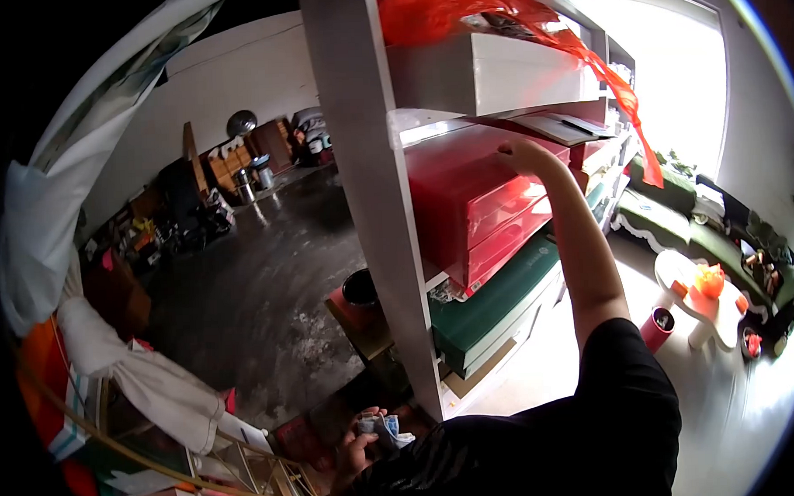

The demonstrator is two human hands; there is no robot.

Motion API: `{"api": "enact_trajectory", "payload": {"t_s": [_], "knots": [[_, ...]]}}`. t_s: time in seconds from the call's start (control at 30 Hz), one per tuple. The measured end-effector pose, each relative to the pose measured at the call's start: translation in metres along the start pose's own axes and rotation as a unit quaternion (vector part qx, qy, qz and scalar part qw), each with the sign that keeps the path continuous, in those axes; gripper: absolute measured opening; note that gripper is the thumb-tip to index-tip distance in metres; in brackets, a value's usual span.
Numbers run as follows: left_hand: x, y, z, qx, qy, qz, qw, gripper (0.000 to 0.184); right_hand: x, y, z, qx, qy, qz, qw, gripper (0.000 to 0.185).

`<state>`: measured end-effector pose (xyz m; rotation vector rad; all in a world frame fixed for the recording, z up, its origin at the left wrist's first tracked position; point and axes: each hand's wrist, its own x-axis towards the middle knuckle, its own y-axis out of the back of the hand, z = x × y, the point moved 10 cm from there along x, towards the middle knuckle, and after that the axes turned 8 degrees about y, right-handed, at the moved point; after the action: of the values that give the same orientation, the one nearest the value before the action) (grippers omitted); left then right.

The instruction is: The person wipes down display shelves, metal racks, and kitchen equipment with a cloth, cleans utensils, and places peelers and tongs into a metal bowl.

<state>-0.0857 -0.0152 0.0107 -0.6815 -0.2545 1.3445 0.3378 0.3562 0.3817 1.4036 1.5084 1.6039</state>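
My right hand is reached out over the top of a glossy red box on the white shelf unit. Its fingers are curled in, and I cannot make out anything between them. A second red box lies directly beneath the first, with a large dark green box lower down. Low in the view, beside the shelf's upright, my left hand is closed around a crumpled grey-blue and white cloth.
Above the red box sits a white box with a red plastic bag draped over it. To the right stand a green sofa and a low white table. Gathered pale curtains hang at the left.
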Motion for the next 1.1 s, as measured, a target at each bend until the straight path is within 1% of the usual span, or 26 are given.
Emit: {"api": "enact_trajectory", "payload": {"t_s": [0.1, 0.2, 0.27, 0.3, 0.33, 0.4, 0.47, 0.5, 0.53, 0.57, 0.6, 0.63, 0.67, 0.7, 0.73, 0.77, 0.8, 0.83, 0.87, 0.9, 0.93, 1.0, 1.03, 1.07, 1.1], "knots": [[-0.004, -0.001, 0.003, -0.034, -0.018, -0.022, 0.999, 0.058, -0.055, 0.017, -0.052, 0.034, 0.086, 0.093, 0.991, 0.039], [-0.003, 0.008, 0.011, -0.001, -0.037, -0.014, 0.999, 0.058, -0.091, 0.018, -0.082, 0.071, 0.203, 0.134, 0.967, 0.037], [-0.008, 0.007, 0.018, 0.004, -0.028, -0.01, 1.0, 0.058, -0.113, 0.02, -0.1, 0.098, 0.197, 0.131, 0.967, 0.04], [-0.01, 0.007, 0.023, 0.007, -0.024, -0.012, 1.0, 0.058, -0.122, 0.02, -0.106, 0.102, 0.165, 0.13, 0.972, 0.044], [-0.011, 0.007, 0.027, 0.011, -0.02, -0.017, 1.0, 0.058, -0.133, 0.029, -0.122, 0.074, 0.195, 0.156, 0.966, 0.043], [-0.012, 0.012, 0.034, 0.025, -0.021, -0.026, 0.999, 0.059, -0.137, 0.031, -0.124, 0.1, 0.158, 0.203, 0.961, 0.036], [-0.013, 0.025, 0.038, 0.059, -0.025, -0.035, 0.997, 0.059, -0.152, 0.037, -0.134, 0.073, 0.118, 0.297, 0.945, 0.028], [-0.014, 0.029, 0.044, 0.045, -0.043, -0.038, 0.997, 0.058, -0.163, 0.042, -0.146, 0.065, 0.101, 0.332, 0.936, 0.025], [-0.02, 0.033, 0.055, 0.046, -0.064, -0.034, 0.996, 0.058, -0.182, 0.048, -0.165, 0.081, 0.118, 0.41, 0.901, 0.024], [-0.025, 0.038, 0.07, 0.045, -0.088, -0.028, 0.995, 0.058, -0.195, 0.047, -0.185, 0.105, 0.121, 0.451, 0.878, 0.025], [-0.03, 0.041, 0.085, 0.043, -0.112, -0.021, 0.993, 0.058, -0.209, 0.045, -0.216, 0.136, 0.159, 0.484, 0.85, 0.024], [-0.04, 0.038, 0.106, 0.011, -0.119, -0.015, 0.993, 0.059, -0.217, 0.035, -0.247, 0.173, 0.191, 0.485, 0.836, 0.026], [-0.053, 0.037, 0.131, 0.051, -0.141, 0.005, 0.989, 0.061, -0.228, 0.026, -0.293, 0.155, 0.245, 0.473, 0.832, 0.029], [-0.068, 0.03, 0.158, 0.109, -0.201, -0.035, 0.973, 0.061, -0.232, 0.003, -0.328, 0.232, 0.303, 0.45, 0.807, 0.034], [-0.086, 0.022, 0.184, 0.156, -0.261, -0.045, 0.952, 0.058, -0.233, -0.013, -0.376, 0.291, 0.384, 0.403, 0.778, 0.038], [-0.104, 0.018, 0.205, 0.19, -0.29, -0.049, 0.937, 0.058, -0.242, -0.027, -0.425, 0.332, 0.459, 0.384, 0.729, 0.041], [-0.126, 0.015, 0.221, 0.227, -0.318, -0.05, 0.919, 0.058, -0.245, -0.044, -0.469, 0.377, 0.514, 0.34, 0.691, 0.032], [-0.143, 0.023, 0.226, 0.201, -0.282, -0.035, 0.937, 0.054, -0.25, -0.056, -0.509, 0.41, 0.544, 0.308, 0.665, 0.021], [-0.161, 0.032, 0.229, 0.174, -0.249, -0.019, 0.953, 0.051, -0.255, -0.068, -0.55, 0.441, 0.571, 0.272, 0.637, 0.021], [-0.179, 0.046, 0.227, 0.146, -0.216, -0.007, 0.965, 0.049, -0.265, -0.068, -0.593, 0.406, 0.614, 0.228, 0.637, 0.019], [-0.2, 0.06, 0.228, 0.127, -0.231, 0.013, 0.965, 0.046, -0.274, -0.076, -0.621, 0.395, 0.646, 0.223, 0.614, 0.024], [-0.235, 0.084, 0.228, 0.095, -0.254, 0.038, 0.962, 0.043, -0.283, -0.091, -0.669, 0.407, 0.664, 0.167, 0.604, 0.033], [-0.255, 0.085, 0.241, 0.134, -0.327, 0.029, 0.935, 0.046, -0.287, -0.1, -0.688, 0.421, 0.672, 0.141, 0.592, 0.038], [-0.276, 0.091, 0.25, 0.126, -0.361, 0.072, 0.921, 0.043, -0.291, -0.105, -0.707, 0.441, 0.684, 0.113, 0.57, 0.038], [-0.287, 0.111, 0.25, 0.085, -0.343, 0.139, 0.925, 0.039, -0.294, -0.111, -0.725, 0.459, 0.691, 0.089, 0.551, 0.038]]}}
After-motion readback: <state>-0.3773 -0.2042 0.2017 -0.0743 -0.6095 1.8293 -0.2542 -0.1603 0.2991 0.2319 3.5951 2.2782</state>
